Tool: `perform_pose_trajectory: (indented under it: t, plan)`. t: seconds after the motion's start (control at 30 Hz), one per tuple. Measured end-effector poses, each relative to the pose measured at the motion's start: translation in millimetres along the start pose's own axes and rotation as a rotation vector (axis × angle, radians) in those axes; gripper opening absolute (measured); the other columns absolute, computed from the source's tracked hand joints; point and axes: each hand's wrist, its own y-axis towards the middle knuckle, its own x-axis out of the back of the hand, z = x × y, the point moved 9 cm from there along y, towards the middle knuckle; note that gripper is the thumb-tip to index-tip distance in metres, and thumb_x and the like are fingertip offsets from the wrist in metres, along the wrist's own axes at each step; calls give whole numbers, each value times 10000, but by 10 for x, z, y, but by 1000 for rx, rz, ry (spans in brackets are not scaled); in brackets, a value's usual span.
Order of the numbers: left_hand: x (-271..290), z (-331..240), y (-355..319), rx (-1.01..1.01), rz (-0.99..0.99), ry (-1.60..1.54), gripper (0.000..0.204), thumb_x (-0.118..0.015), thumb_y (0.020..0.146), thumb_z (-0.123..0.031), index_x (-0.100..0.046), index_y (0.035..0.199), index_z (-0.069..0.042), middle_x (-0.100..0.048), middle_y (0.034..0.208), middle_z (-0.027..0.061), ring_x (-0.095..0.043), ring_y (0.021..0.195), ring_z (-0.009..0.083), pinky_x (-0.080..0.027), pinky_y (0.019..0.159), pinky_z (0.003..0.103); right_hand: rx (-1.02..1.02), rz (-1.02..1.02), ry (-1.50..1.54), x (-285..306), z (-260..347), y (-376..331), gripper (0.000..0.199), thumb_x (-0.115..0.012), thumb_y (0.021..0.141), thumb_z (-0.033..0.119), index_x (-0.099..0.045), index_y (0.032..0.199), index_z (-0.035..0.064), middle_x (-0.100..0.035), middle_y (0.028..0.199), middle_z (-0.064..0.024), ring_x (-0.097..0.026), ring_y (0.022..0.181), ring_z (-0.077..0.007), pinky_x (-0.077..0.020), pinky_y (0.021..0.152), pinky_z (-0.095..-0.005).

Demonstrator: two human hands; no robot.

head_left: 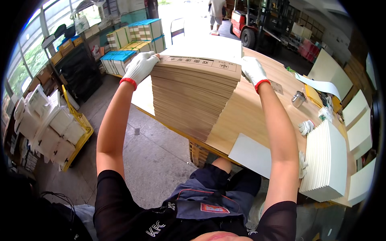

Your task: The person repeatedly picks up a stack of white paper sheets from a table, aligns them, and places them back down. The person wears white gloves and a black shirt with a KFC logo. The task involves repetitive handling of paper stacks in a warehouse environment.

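Observation:
A tall stack of brown-covered paper pads (189, 92) stands on the wooden table, its layered edges toward me. The top cover (197, 64) is brown with dark printing, and a white sheet (201, 47) lies beyond it. My left hand (140, 67), in a white knit glove with a red cuff, grips the top pad's left corner. At the opposite corner, my right hand (253, 70), gloved the same way, holds the pad's right edge. Some fingertips of both hands are hidden behind the edges.
On the wooden table (233, 116) lie a white board (251, 154), a metal cup (298, 99), a spare glove (306, 127) and a white paper stack (326, 160). A loaded yellow trolley (78, 136) stands left. Beyond are strapped bundles (146, 30), a red forklift (241, 24) and another person (217, 12).

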Motion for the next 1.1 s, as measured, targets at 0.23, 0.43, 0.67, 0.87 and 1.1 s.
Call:
perform_pose_trajectory:
  t: [0.23,0.43,0.67,0.87,1.1]
  plan:
    - [132,-477,-107,-156,-315,232,478,-595,958,-312,-558,1358,-54,-591,1352,184,-566,1240,334,-431,1033,374,153,-273,125,93,-280,-74,480,-469,937,506,-699,966,86,-700,974,-193,-650,913,-392,-505,821,-478]
    - [-180,-1916,-1498,-1109,-506,-501,662,-697,796,12,-478,1416,-61,-501,1420,222,-499,1306,385,-425,1080,461,23,-80,687,-311,-557,-1654,303,-563,998,388,-602,1107,108,-593,790,-2,-595,655,-98,-492,568,-262]
    - [-1870,-4117,-2699,-1465,150,-516,632,-772,733,-129,-560,1324,-58,-503,1441,125,-451,1352,373,-429,1070,462,-314,195,572,-629,-1412,-3513,372,-558,967,408,-644,1002,48,-661,741,-30,-633,646,-123,-518,630,-286]
    - [-2962,-5430,-3472,-1551,297,-538,647,-703,835,-223,-452,1430,-177,-433,1480,99,-410,1358,379,-393,1092,489,-467,277,654,-514,-1723,-4311,327,-539,980,397,-630,1040,89,-629,756,-7,-590,643,-94,-506,640,-266]
    - [-3140,-5779,-3598,-1628,319,-598,562,-654,759,-56,-549,1300,-171,-509,1361,56,-468,1271,322,-423,1043,458,-515,199,805,-463,-2055,-4725,338,-555,961,405,-630,1050,88,-645,769,-22,-602,636,-109,-509,641,-275]
